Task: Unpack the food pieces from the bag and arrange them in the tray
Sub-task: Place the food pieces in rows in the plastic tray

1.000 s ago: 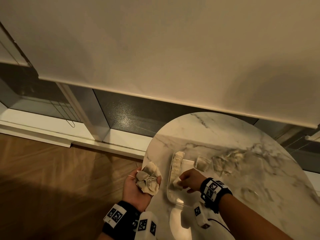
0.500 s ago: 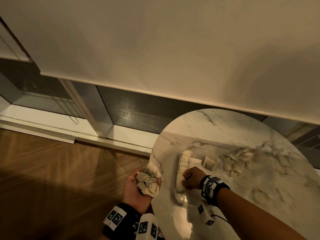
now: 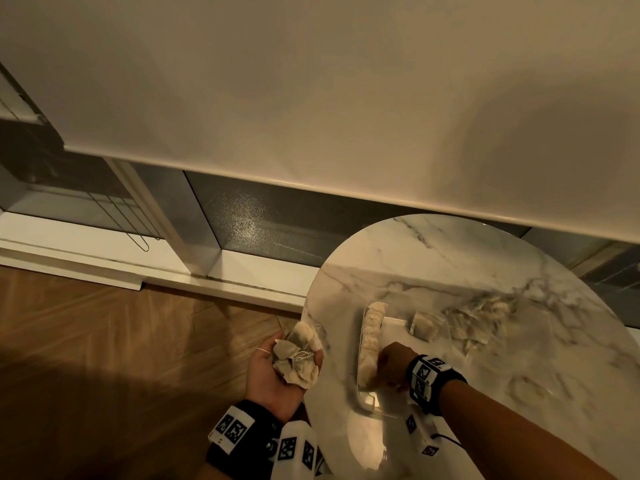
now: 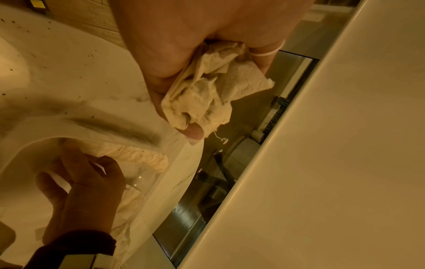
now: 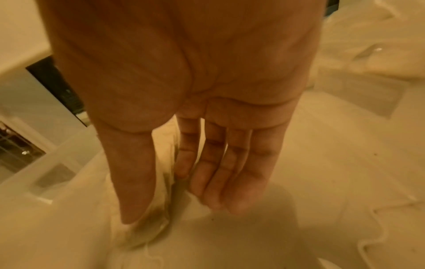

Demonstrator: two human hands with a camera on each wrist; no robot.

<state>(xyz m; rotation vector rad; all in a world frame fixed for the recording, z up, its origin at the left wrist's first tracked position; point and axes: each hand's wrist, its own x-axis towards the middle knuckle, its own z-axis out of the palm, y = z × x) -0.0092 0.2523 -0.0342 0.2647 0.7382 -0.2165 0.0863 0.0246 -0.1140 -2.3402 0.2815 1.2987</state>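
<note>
Left hand: the left hand lay palm up beside the bench edge, fingers curled round a crumpled bunch of pieces, a thin string looped over one finger.
Spill risk: part of that bunch overhung the fingertips above the floor; a slack grip could have dropped a piece there, and the looped string could have snagged on a pull.
Right hand: the right hand stood inside the clear tray, fingers nearly straight and close together, thumb and forefinger pinching the nearest piece upright.
Row risk: just beyond its fingertips the row of pieces leaned along the tray's left wall; a careless withdrawal could probably have toppled it or shoved the light tray.
Stray piece: one lone piece lay past the hand at the tray's far right corner.
Bag: the clear bag sat crumpled farther right, behind the tray.
Hard to make out: the pieces' contents, the count in the left hand, whether the bag was empty; the right wrist view was blurred.
</note>
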